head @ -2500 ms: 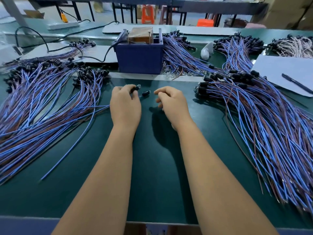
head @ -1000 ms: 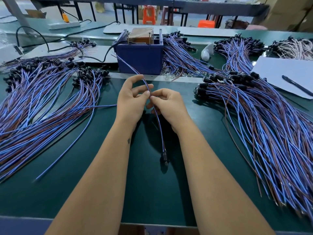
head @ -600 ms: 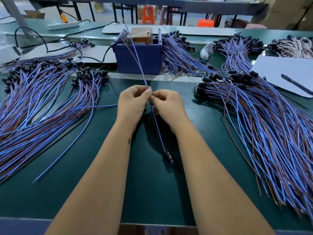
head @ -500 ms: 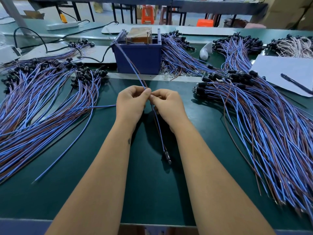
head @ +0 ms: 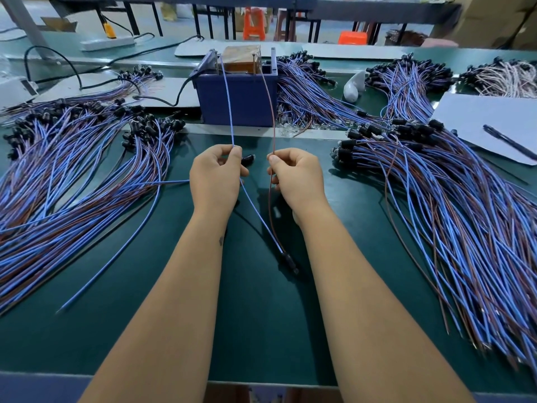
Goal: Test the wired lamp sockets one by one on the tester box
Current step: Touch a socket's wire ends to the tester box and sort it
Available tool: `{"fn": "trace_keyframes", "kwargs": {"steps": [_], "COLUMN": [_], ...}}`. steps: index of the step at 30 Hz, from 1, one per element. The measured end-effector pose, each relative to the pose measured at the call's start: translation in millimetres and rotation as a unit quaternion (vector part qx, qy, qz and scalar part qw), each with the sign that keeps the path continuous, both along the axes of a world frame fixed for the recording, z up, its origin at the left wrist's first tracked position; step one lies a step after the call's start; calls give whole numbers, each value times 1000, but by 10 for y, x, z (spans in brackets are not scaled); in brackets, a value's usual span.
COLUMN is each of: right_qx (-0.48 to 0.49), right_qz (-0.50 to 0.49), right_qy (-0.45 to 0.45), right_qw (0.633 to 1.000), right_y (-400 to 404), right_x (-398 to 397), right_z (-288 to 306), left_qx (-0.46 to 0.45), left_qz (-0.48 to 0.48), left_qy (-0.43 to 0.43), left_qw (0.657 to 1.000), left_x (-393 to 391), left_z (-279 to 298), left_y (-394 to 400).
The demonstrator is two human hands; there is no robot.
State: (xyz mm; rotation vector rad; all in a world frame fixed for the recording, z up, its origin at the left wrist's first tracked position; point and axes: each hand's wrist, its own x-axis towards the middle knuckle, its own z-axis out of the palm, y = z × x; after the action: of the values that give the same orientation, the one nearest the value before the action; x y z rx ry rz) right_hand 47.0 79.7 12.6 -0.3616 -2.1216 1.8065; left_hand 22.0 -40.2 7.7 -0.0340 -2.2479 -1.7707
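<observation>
My left hand point(head: 216, 175) pinches the blue wire point(head: 228, 106) of one lamp socket, and my right hand point(head: 296, 177) pinches its brown wire point(head: 271, 106). Both wires rise apart toward the top of the blue tester box point(head: 236, 94), their tips near its two upright metal pins. Whether the tips touch the pins I cannot tell. The black socket point(head: 289, 261) of this lead lies on the green mat between my forearms. Another small black socket point(head: 248, 159) lies between my hands.
Large bundles of blue and brown wired sockets lie on the left point(head: 72, 170) and on the right point(head: 450, 199). More bundles sit behind the box point(head: 308, 91). A white sheet with a pen point(head: 508, 142) is at the far right. A power strip point(head: 106, 43) lies at the back left.
My hands held the two wires together near the middle; they have since moved apart, spreading the blue wire left and the brown wire right up toward the tester box top.
</observation>
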Motion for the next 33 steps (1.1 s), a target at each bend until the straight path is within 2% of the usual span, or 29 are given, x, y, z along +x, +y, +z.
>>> {"fn": "trace_keyframes", "kwargs": {"steps": [10, 20, 33], "right_qx": [4, 54, 62], "right_qz": [-23, -21, -17], "right_qy": [23, 26, 22], "right_qw": [999, 998, 998], "right_y": [12, 6, 15], "right_x": [-9, -67, -78], "right_z": [13, -7, -16], "left_qx": [-8, 15, 53], "left_qz": [20, 41, 40], "left_qy": [-23, -22, -23], "left_qw": [1000, 999, 998], "left_x": [-38, -75, -105], "left_z": [1, 17, 44], "left_y": [-14, -48, -73]}}
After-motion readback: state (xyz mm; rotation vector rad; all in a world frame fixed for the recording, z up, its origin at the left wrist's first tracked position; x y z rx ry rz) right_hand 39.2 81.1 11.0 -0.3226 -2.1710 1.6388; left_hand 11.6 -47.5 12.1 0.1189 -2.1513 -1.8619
